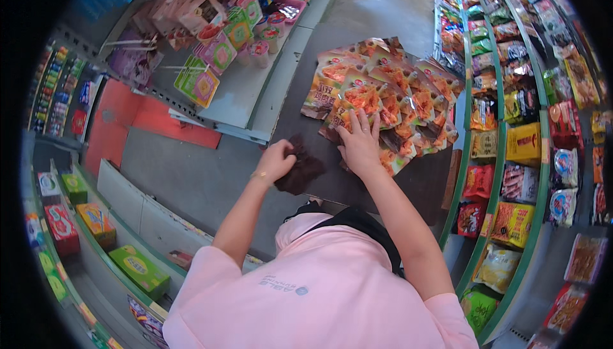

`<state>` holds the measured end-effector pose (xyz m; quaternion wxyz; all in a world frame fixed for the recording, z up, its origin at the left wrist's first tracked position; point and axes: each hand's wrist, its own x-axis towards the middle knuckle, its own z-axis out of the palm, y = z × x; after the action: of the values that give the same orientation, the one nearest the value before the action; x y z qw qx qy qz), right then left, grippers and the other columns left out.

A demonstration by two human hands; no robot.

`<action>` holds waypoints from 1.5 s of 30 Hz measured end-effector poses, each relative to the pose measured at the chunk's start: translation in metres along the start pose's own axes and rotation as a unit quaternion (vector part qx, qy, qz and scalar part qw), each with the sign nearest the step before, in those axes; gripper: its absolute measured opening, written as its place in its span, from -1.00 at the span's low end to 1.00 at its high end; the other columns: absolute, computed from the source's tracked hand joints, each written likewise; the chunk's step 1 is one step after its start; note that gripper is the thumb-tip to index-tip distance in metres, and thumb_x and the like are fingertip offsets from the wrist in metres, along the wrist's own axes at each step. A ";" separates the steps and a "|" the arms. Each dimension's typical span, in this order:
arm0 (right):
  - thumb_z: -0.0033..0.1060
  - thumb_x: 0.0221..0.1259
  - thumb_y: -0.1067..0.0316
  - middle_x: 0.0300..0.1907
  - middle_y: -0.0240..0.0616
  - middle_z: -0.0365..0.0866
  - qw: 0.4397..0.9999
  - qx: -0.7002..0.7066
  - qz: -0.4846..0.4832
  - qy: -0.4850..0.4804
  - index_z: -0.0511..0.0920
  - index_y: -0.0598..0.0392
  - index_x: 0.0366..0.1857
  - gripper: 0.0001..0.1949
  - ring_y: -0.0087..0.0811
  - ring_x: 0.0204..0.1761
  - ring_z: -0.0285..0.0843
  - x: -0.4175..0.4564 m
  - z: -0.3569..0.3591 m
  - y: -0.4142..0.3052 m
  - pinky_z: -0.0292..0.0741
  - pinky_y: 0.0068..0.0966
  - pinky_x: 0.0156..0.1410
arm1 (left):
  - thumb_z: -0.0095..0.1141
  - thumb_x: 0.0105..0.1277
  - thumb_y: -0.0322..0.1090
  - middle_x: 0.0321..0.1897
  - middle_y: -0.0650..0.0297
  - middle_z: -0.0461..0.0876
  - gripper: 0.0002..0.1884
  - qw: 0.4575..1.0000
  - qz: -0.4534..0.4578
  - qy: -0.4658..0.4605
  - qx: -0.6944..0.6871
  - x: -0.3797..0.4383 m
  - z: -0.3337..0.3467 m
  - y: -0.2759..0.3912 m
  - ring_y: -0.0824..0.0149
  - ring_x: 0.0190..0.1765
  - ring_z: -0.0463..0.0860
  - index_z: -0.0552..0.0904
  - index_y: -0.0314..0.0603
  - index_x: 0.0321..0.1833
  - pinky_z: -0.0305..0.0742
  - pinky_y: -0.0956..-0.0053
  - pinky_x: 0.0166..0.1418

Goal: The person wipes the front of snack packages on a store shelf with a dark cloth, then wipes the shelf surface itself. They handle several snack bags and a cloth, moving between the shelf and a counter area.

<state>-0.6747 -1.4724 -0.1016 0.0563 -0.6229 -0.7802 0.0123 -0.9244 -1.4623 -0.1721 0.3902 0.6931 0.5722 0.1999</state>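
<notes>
A dark brown cloth [301, 169] hangs bunched at the left edge of a dark tabletop [345, 188], and my left hand [278, 160] grips its upper left side with thumb and fingers. Flat on the heap of printed snack packets [359, 97], near its lower left side, rests my right hand [361, 145], fingers spread, a ring on one finger. The glossy packets overlap in a loose pile and show orange food pictures and writing.
Shelves of bagged snacks [519, 143] run close along the right. On the left, a grey shelf [239, 104] holds cups [259, 53] and hanging packets [196, 11]. Low shelving at lower left carries a green box [140, 271]. Grey floor [167, 172] shows between the shelves.
</notes>
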 end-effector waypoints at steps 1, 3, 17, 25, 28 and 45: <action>0.47 -0.07 0.21 0.40 -0.06 0.28 1.000 0.012 0.002 0.015 0.60 -0.15 0.05 -0.52 -0.02 0.53 0.00 -0.002 0.000 0.001 -0.26 0.20 0.56 | 0.13 0.14 -0.32 -0.20 0.01 0.67 -0.70 0.995 -0.061 -0.035 -0.067 -0.011 -0.021 0.015 0.16 -0.12 0.68 0.57 -0.28 -0.07 0.53 0.32 0.05; 0.45 -0.06 0.21 0.37 -0.06 0.32 0.998 0.035 0.000 0.046 0.60 -0.15 0.05 -0.53 -0.02 0.51 0.05 0.000 -0.005 -0.002 -0.24 0.21 0.56 | 0.06 0.22 -0.44 -0.24 0.22 0.65 -0.76 0.983 -0.026 -0.029 -0.177 -0.028 -0.047 0.015 0.41 -0.15 0.61 0.55 -0.29 -0.06 0.51 0.49 0.00; 0.13 0.40 0.32 0.07 -0.32 0.59 0.706 0.680 0.095 0.176 0.40 0.16 0.22 -0.62 -0.54 0.14 0.48 -0.121 -0.108 0.011 0.41 -0.49 0.26 | -0.15 0.45 -0.53 0.24 0.19 0.44 -0.59 0.849 0.140 -0.255 -0.442 -0.028 0.002 0.222 0.31 0.29 0.44 0.33 -0.30 0.35 0.30 0.38 0.41; -0.05 0.50 0.02 -0.21 -0.33 0.65 0.435 0.590 0.488 0.474 0.58 0.17 -0.03 -0.61 -0.51 -0.17 0.54 -0.358 -0.059 0.064 0.49 -0.52 0.00 | 0.01 0.41 -0.51 0.28 0.22 0.30 -0.60 0.797 0.184 -0.521 -0.246 -0.062 0.155 0.292 0.34 0.24 0.44 0.38 -0.24 0.30 0.34 0.47 0.35; -0.04 0.49 -0.03 0.17 -0.25 0.52 0.299 0.525 0.606 0.517 0.43 0.20 0.20 -0.51 -0.41 0.14 0.50 -0.458 0.008 0.080 0.45 -0.42 0.24 | 0.11 0.34 -0.47 0.13 0.11 0.48 -0.64 0.820 0.276 -0.483 -0.135 -0.061 0.212 0.288 0.20 0.17 0.50 0.47 -0.28 0.19 0.41 0.38 0.25; -0.17 0.42 -0.05 0.36 -0.08 0.38 0.186 0.535 0.597 0.568 0.35 0.06 0.37 -0.44 0.00 0.35 0.36 -0.667 0.160 0.307 0.28 0.09 0.45 | 0.15 0.02 -0.54 0.13 0.31 0.57 -0.54 0.819 0.490 -0.244 0.172 -0.078 0.212 0.197 0.14 0.38 0.36 0.66 0.04 0.04 -0.14 -0.12 0.57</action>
<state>-0.2483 -2.0451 -0.3359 0.7795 -0.5586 0.2654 0.0998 -0.6662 -1.6107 -0.1377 0.2419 0.9639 0.0681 0.0880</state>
